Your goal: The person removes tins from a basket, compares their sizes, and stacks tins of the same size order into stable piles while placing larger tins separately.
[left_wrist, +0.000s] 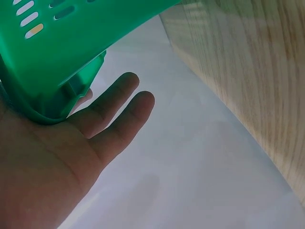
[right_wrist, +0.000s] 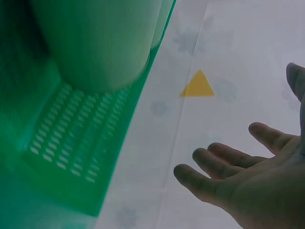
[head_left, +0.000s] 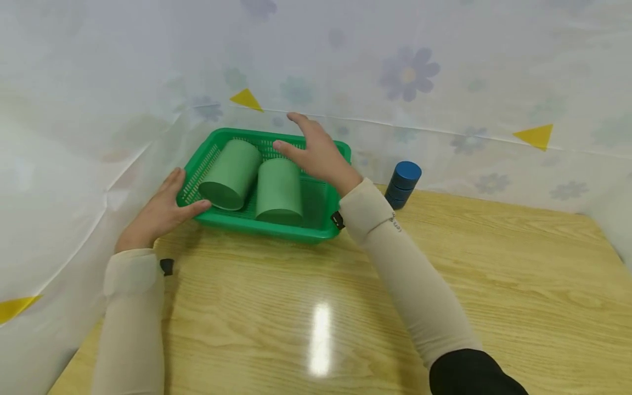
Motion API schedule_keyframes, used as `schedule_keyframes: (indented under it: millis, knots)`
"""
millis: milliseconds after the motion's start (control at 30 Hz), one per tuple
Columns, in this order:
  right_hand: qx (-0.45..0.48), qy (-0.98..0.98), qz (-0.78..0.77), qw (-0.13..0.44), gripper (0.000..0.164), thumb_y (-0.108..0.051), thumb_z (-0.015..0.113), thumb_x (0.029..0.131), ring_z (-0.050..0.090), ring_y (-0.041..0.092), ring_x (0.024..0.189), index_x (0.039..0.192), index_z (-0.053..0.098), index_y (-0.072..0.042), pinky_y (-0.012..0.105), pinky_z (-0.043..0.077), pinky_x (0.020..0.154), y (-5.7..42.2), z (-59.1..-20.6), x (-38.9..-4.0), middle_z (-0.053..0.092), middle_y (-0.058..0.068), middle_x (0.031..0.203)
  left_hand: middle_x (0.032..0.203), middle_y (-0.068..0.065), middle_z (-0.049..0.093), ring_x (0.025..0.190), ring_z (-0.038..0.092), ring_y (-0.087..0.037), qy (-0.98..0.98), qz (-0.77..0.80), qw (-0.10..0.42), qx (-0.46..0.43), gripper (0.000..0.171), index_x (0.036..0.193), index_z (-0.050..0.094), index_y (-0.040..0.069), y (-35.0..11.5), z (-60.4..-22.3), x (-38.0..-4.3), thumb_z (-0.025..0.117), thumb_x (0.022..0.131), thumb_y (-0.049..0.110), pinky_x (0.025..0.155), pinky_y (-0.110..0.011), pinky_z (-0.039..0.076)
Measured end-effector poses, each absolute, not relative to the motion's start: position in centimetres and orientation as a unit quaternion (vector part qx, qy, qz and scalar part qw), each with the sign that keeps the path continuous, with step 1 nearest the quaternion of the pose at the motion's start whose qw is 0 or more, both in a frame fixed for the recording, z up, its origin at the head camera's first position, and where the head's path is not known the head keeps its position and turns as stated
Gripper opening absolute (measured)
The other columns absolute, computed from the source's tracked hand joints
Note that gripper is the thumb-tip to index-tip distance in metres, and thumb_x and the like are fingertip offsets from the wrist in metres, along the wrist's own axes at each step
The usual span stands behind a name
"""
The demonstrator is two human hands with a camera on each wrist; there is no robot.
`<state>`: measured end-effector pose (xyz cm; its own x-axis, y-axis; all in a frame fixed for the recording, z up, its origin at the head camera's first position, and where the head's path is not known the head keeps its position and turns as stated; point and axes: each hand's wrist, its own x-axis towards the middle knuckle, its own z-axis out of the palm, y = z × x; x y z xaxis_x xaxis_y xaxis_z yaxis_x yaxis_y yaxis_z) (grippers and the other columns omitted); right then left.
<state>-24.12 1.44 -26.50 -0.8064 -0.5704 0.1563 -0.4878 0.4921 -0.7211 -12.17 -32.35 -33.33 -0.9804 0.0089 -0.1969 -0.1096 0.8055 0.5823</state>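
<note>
Green basket [head_left: 261,229] meets left hand [head_left: 157,213] at one edge, tabletop [head_left: 503,269] spreading rightward.

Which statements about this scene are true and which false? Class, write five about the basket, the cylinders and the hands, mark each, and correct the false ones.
1. Two light green cylinders are in the green basket. True.
2. The blue cylinder is also in the basket. False: it stands on the table, outside the basket.
3. The left hand touches the basket. True.
4. The right hand holds the blue cylinder. False: it holds nothing.
5. Yellow triangles show on the backdrop. True.
</note>
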Motion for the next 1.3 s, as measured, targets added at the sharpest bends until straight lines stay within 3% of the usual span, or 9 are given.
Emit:
schedule_keyframes:
  millis: [267, 667, 833, 1100, 1300]
  knots:
    - [-0.26, 0.889, -0.372, 0.061, 0.076, -0.054, 0.054, 0.101, 0.024, 0.02, 0.149, 0.163, 0.023, -0.023, 0.044, 0.03, 0.116, -0.4, -28.1, -25.3, 0.024, 0.002, 0.164, 0.163, -0.002, -0.028, 0.15, -0.017, -0.038, 0.943, 0.317, 0.097, -0.024, 0.111, 0.159, -0.019, 0.016, -31.8, -33.7, -12.5, 0.058, 0.095, 0.064, 0.114, -0.069, 0.006]
    - [-0.219, 0.912, -0.33, 0.108, 0.083, -0.056, 0.054, 0.1, 0.028, 0.036, 0.147, 0.164, 0.017, -0.017, 0.053, 0.034, 0.112, -1.7, -31.0, -25.8, 0.023, 0.018, 0.163, 0.163, -0.005, -0.028, 0.15, -0.016, -0.04, 0.945, 0.314, 0.092, -0.016, 0.111, 0.158, -0.018, 0.013, -31.7, -34.3, -13.3, 0.058, 0.095, 0.064, 0.114, -0.069, 0.007]
    - [-0.208, 0.918, -0.297, 0.161, 0.093, -0.061, 0.053, 0.099, 0.019, 0.038, 0.15, 0.164, 0.007, -0.014, 0.054, 0.029, 0.116, -1.7, -32.5, -26.0, 0.02, 0.02, 0.164, 0.163, -0.007, -0.027, 0.149, -0.014, -0.042, 0.949, 0.3, 0.094, -0.017, 0.111, 0.158, -0.018, 0.013, -31.7, -34.4, -13.4, 0.057, 0.095, 0.066, 0.114, -0.069, 0.007]
    - [-0.189, 0.908, -0.278, 0.251, 0.106, -0.069, 0.047, 0.096, 0.032, 0.038, 0.145, 0.162, -0.011, -0.01, 0.049, 0.032, 0.114, -2.4, -32.8, -25.4, 0.023, 0.022, 0.163, 0.164, -0.005, -0.027, 0.15, -0.013, -0.042, 0.951, 0.296, 0.09, -0.018, 0.11, 0.158, -0.017, 0.014, -32.3, -34.2, -13.0, 0.057, 0.095, 0.064, 0.113, -0.07, 0.008]
    - [-0.178, 0.882, -0.332, 0.282, 0.106, -0.061, 0.053, 0.097, 0.031, 0.037, 0.145, 0.161, -0.015, -0.009, 0.047, 0.034, 0.113, -2.9, -32.9, -25.8, 0.019, 0.023, 0.164, 0.164, -0.006, -0.026, 0.149, -0.014, -0.043, 0.951, 0.297, 0.087, -0.017, 0.108, 0.159, -0.017, 0.013, -32.8, -33.9, -12.6, 0.057, 0.097, 0.062, 0.112, -0.071, 0.008]
